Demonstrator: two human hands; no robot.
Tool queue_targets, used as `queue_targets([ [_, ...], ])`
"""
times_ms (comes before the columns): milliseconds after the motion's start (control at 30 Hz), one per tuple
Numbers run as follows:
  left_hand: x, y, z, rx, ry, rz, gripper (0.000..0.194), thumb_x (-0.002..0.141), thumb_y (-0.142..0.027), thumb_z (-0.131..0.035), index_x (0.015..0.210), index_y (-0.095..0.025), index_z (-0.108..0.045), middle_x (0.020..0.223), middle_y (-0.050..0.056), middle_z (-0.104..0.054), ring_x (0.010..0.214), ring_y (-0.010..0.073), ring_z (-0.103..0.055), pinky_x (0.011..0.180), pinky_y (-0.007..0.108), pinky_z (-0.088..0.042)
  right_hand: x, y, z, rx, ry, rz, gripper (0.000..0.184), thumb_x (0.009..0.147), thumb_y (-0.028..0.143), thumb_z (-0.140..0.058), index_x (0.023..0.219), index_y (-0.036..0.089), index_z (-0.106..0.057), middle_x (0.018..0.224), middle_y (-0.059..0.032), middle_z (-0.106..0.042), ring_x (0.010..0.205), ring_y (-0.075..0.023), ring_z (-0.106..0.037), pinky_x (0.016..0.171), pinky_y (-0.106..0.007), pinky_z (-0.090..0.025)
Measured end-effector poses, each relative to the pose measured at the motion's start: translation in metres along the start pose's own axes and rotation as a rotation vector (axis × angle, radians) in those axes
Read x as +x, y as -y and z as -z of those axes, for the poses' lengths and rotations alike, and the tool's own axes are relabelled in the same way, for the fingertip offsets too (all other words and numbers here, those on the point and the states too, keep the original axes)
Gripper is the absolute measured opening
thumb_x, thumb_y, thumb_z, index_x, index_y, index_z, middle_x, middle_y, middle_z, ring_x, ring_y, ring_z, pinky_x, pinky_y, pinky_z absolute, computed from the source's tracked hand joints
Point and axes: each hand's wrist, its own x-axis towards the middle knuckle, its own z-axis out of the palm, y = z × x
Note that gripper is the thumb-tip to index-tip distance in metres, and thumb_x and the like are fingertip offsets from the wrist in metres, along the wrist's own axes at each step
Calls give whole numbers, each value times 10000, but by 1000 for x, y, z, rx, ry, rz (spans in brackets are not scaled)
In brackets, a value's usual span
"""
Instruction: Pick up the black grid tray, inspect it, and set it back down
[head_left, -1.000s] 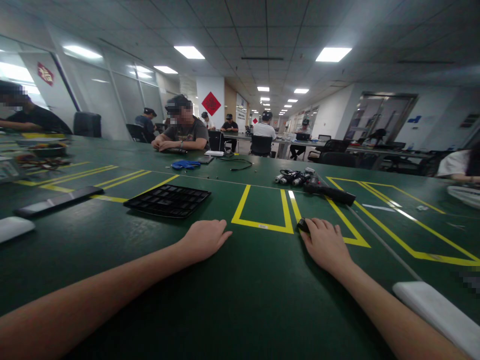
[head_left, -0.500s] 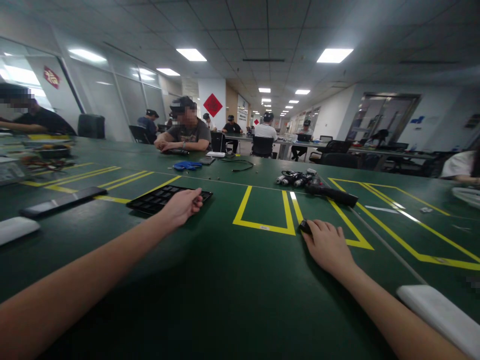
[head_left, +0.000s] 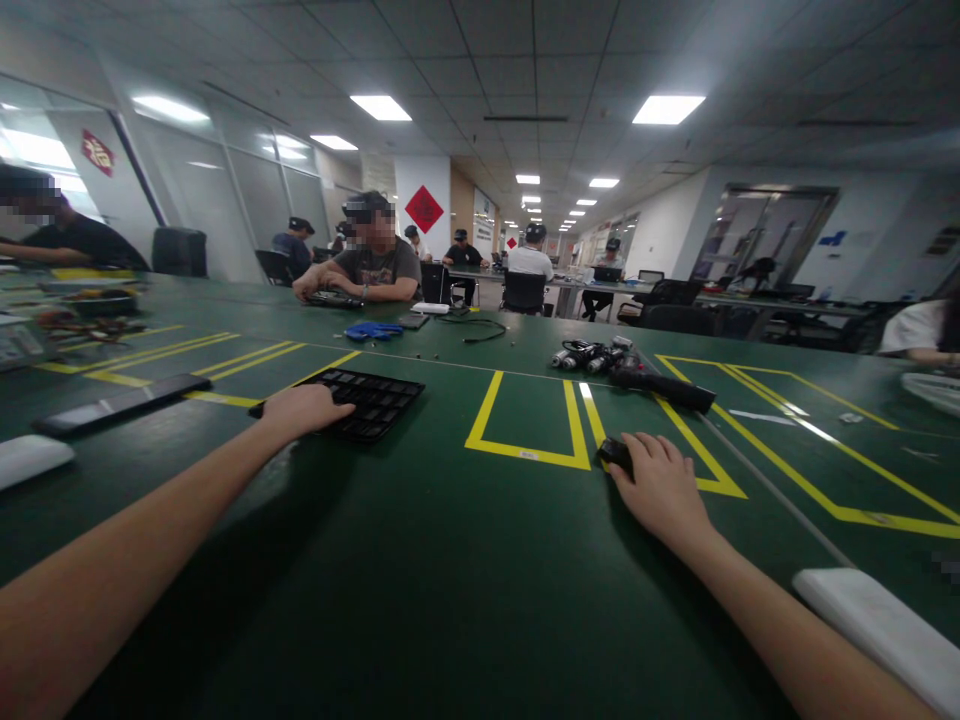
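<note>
My left hand [head_left: 306, 407] is at the left part of a black compartment tray [head_left: 381, 404] on the green table. Its thumb points right over the tray's cells, while the other fingers are mostly hidden; it appears closed on the tray's edge. Further right, my right hand [head_left: 661, 484] rests low on the table with bent fingers. Its thumb and fingers are round a small black object [head_left: 615, 455], whose exact kind I cannot make out. That object sits beside the lower corner of a yellow tape outline [head_left: 528, 455].
Beyond my right hand lie a black handle-like tool [head_left: 664, 389] and a bundle of cables [head_left: 589, 356]. A blue item [head_left: 373, 331] lies past the tray. A dark flat bar [head_left: 124, 403] is left, a white case [head_left: 874, 625] right. A person [head_left: 379, 250] sits across the table.
My left hand has moved left across the tray, from its right side to its left part, uncovering the right cells. My right hand stays in place, with slightly more of the black object showing.
</note>
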Motion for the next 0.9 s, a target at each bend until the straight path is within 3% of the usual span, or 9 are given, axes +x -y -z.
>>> queue_targets([
  [100,-9,-21,0,226,76,87,433,708,-559,-509,537,-164,-466,717,128,-611,853,317,-582,690,346,-417,4,-3,-3,106,16,-46,480,815,341,-388,1215,93,-483,1217,-154,-534,1164,-329,-411,961,-507,-323],
  [200,-26,-58,-7,151,66,63,461,751,-589,-416,681,-155,-552,807,140,-628,807,289,-592,609,306,-401,3,8,0,310,10,-17,448,792,294,-434,1189,96,-506,1190,-140,-553,1156,-298,-412,975,-456,-329],
  [300,-56,-104,-24,-83,21,-85,422,792,-523,-396,840,-145,-579,819,99,-623,743,226,-579,591,283,-382,-8,33,7,604,66,83,467,782,295,-463,1215,119,-473,1219,-118,-526,1173,-243,-409,997,-411,-328],
  [433,-103,-147,-43,-323,123,-332,385,786,-499,-440,888,-150,-565,765,45,-590,672,176,-539,578,272,-378,-30,62,10,951,206,236,447,774,328,-507,1192,170,-485,1228,-95,-523,1147,-217,-461,999,-405,-343],
  [567,-130,-157,-51,-374,175,-421,347,769,-449,-495,937,-150,-547,778,32,-565,684,162,-508,612,278,-390,-41,69,-1,1122,267,348,434,762,277,-548,1189,226,-494,1230,-68,-546,1234,-243,-398,981,-442,-377],
  [700,-136,-156,-53,-463,206,-416,340,781,-428,-496,981,-155,-518,753,15,-537,660,148,-484,596,268,-392,-41,70,-5,1078,294,390,483,775,253,-537,1249,231,-447,1172,-65,-589,1223,-233,-421,993,-450,-377],
  [900,-144,-163,-52,-598,231,-379,303,786,-406,-483,945,-149,-504,694,-8,-487,603,131,-455,550,254,-375,-42,72,2,1122,283,406,367,785,256,-532,1150,226,-536,1310,-60,-490,1225,-231,-417,994,-432,-383],
])
